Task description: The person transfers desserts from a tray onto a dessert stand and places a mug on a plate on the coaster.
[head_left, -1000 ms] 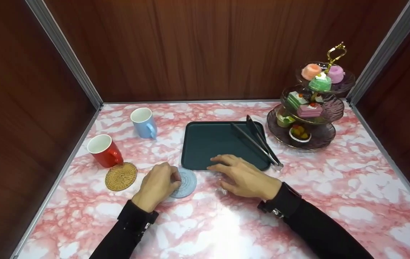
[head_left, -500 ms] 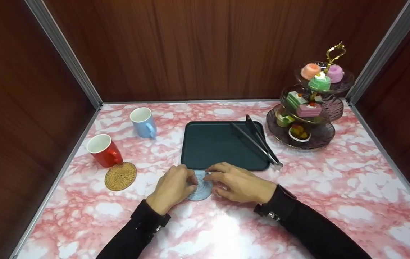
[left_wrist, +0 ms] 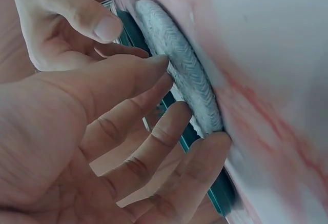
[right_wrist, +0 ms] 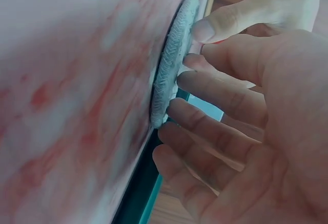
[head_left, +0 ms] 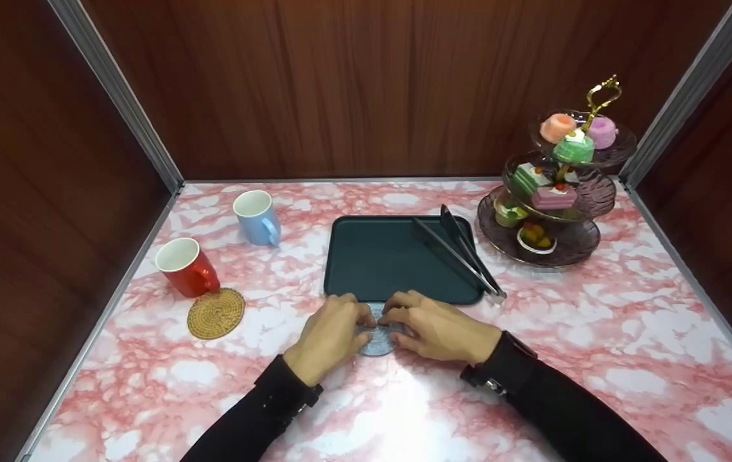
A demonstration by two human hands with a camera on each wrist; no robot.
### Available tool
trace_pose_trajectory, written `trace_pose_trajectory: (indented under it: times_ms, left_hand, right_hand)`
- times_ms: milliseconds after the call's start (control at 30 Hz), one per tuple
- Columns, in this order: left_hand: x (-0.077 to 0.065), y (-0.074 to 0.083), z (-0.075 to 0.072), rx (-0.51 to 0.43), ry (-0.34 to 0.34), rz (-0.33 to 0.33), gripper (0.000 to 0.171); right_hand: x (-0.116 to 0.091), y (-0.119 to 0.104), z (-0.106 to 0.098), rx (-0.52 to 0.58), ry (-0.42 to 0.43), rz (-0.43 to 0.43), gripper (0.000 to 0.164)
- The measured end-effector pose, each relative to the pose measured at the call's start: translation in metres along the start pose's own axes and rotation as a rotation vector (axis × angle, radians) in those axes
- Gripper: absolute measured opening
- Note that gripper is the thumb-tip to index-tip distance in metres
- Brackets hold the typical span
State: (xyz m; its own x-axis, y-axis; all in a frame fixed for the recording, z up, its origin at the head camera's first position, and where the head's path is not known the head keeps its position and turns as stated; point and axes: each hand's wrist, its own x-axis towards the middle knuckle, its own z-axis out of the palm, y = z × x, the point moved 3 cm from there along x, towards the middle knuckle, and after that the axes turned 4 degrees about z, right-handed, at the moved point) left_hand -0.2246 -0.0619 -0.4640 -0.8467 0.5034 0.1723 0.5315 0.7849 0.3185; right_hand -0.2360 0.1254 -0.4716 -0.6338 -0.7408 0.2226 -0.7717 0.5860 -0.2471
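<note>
Over there the left hand (head_left: 329, 335) and right hand (head_left: 443, 327) touch the pale blue coaster (head_left: 377, 347); their fingers look relaxed, ungripping. It lies on the marbled table (head_left: 623, 346), just by the dark tray (head_left: 379, 256).

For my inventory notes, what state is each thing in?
Blue-grey coaster: lying flat, fingers of left grip and right grip touching it
Brown coaster: flat
Red mug: upright
Blue mug: upright
Tray: flat, holding tongs
Tongs: spread open, lying across the tray
Tiered stand: upright, sweets on all three tiers
</note>
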Motion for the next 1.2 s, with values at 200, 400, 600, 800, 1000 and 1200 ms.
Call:
trace_pose_trajectory:
  times_ms: [200, 400, 600, 800, 1000, 1200]
  left_hand:
    - [0.005, 0.009, 0.006, 0.004, 0.009, 0.018, 0.014]
    - [0.012, 0.020, 0.014, 0.030, 0.008, 0.022, 0.015]
    - [0.016, 0.031, 0.019, 0.037, 0.002, 0.044, 0.017]
    - [0.021, 0.042, 0.022, 0.024, 0.005, 0.086, 0.018]
    - [0.026, 0.051, 0.026, -0.002, 0.012, 0.134, 0.019]
    - [0.026, 0.054, 0.029, -0.028, 0.008, 0.187, 0.024]
  right_hand:
    - [-0.006, 0.006, 0.000, -0.020, 0.036, 0.023, 0.022]
    - [-0.014, 0.013, -0.004, -0.039, 0.076, 0.039, 0.018]
    - [-0.024, 0.017, -0.006, -0.050, 0.088, 0.058, 0.020]
    - [-0.037, 0.022, -0.012, -0.049, 0.084, 0.092, 0.026]
    - [-0.048, 0.029, -0.017, -0.039, 0.083, 0.128, 0.029]
    - [-0.058, 0.035, -0.019, -0.018, 0.060, 0.151, 0.034]
